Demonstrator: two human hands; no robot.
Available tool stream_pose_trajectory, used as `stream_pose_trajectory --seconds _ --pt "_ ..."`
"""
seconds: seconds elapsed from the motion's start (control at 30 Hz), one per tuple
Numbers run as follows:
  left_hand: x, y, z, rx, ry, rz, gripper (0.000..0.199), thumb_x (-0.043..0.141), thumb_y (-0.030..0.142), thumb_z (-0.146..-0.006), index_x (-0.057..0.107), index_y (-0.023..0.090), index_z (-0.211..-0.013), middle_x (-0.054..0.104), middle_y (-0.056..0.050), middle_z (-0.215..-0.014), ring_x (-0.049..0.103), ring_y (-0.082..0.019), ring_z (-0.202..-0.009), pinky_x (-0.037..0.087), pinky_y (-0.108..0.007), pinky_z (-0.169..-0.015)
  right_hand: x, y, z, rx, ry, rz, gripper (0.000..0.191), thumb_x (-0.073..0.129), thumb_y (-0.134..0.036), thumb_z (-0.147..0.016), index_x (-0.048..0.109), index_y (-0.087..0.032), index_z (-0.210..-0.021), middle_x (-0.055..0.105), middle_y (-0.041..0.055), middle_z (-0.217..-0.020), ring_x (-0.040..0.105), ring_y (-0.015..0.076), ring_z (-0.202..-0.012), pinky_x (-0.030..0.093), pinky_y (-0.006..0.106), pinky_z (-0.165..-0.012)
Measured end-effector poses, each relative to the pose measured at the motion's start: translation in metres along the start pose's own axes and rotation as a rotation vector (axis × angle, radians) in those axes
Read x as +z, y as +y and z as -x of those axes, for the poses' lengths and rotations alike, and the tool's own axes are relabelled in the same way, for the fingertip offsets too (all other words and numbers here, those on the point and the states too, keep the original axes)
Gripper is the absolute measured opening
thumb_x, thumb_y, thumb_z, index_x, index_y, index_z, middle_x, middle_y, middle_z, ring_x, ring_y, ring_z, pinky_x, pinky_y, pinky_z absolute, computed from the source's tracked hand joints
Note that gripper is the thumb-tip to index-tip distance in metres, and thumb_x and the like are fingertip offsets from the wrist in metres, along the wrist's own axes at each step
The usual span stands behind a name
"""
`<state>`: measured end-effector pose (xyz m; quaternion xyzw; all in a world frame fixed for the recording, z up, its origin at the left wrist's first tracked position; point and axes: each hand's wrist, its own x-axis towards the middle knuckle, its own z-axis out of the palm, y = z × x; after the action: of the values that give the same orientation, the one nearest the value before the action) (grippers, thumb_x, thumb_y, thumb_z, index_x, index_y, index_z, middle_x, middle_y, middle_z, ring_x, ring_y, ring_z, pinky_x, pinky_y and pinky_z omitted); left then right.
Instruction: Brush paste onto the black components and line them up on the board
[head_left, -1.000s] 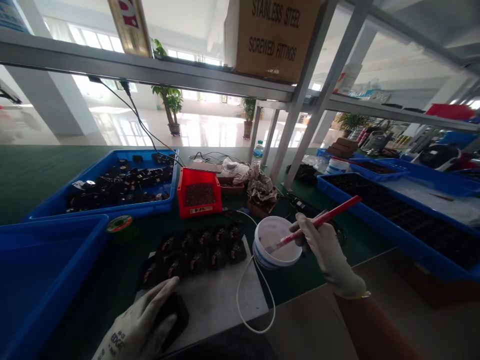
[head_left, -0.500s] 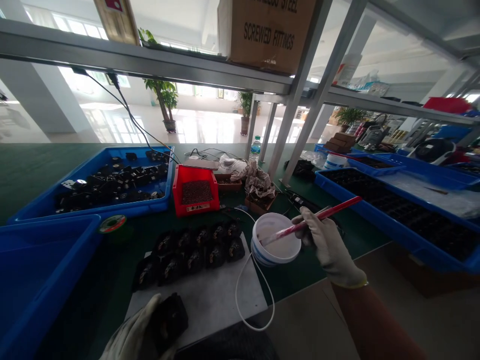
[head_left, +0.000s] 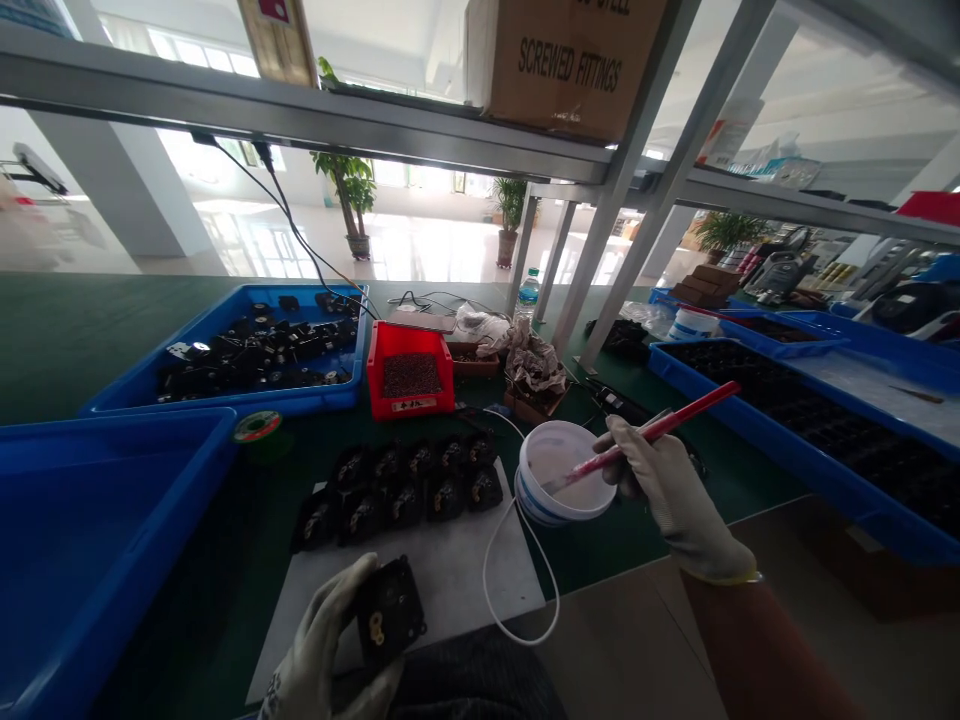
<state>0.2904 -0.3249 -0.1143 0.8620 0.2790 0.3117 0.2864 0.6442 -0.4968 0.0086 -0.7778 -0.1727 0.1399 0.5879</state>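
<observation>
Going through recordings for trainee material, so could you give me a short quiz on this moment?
1. True or false: the right hand holds a red-handled brush over a white plastic tub.
2. What does the left hand hold?
A) a water bottle
B) a black part with brass-coloured rings
C) a pair of pliers
3. Fill in the blank: the cardboard box on the metal shelf reads "SCREWED ____".

Key: 1 true; 2 B; 3 FITTINGS.
</observation>
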Motion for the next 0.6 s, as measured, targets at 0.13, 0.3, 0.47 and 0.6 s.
stream_pose_trajectory --seconds 0.13,0.3,0.47,0.6 --pt "0.008 0.012 -0.002 -0.026 0.006 0.048 0.06 0.064 0.028 -0.092 0.048 0.033 -0.15 0.065 -0.007 -0.143 0.069 -0.031 -0.13 0.067 -0.043 -0.102 0.002 0.005 0.001 -0.007 -0.006 -0.072 0.061 0.076 -0.073 -0.085 0.073 -0.012 -0.086 0.064 0.0044 -0.059 0.052 0.0123 -0.044 0.04 0.02 -0.04" --pt "0.015 0.025 -0.003 -0.105 0.029 0.091 0.055 0.059 0.035 -0.093 0.052 0.032 -0.147 0.063 -0.008 -0.145 0.065 -0.034 -0.133 0.065 -0.05 -0.104 -0.011 0.017 -0.002 0.032 0.078 -0.25 0.062 0.077 -0.073 -0.082 0.072 -0.013 -0.094 0.06 0.0008 -0.061 0.048 0.0109 -0.047 0.037 0.018 -0.04" --pt "0.013 0.023 -0.007 -0.111 0.027 0.095 0.059 0.058 0.03 -0.094 0.048 0.031 -0.151 0.062 -0.008 -0.148 0.062 -0.033 -0.138 0.06 -0.053 -0.111 -0.014 0.012 0.016 0.024 0.172 -0.45 0.056 0.082 -0.069 -0.077 0.07 -0.016 -0.09 0.052 -0.0027 -0.058 0.046 0.0106 -0.05 0.037 0.017 -0.041" --pt "0.01 0.023 -0.012 -0.037 0.019 0.16 0.066 0.067 0.023 -0.088 0.05 0.031 -0.151 0.066 -0.007 -0.145 0.065 -0.031 -0.135 0.06 -0.049 -0.112 0.012 -0.007 0.066 -0.018 0.185 -0.472 0.051 0.087 -0.068 -0.075 0.072 -0.02 -0.084 0.057 -0.0003 -0.06 0.053 0.0131 -0.054 0.044 0.017 -0.044"
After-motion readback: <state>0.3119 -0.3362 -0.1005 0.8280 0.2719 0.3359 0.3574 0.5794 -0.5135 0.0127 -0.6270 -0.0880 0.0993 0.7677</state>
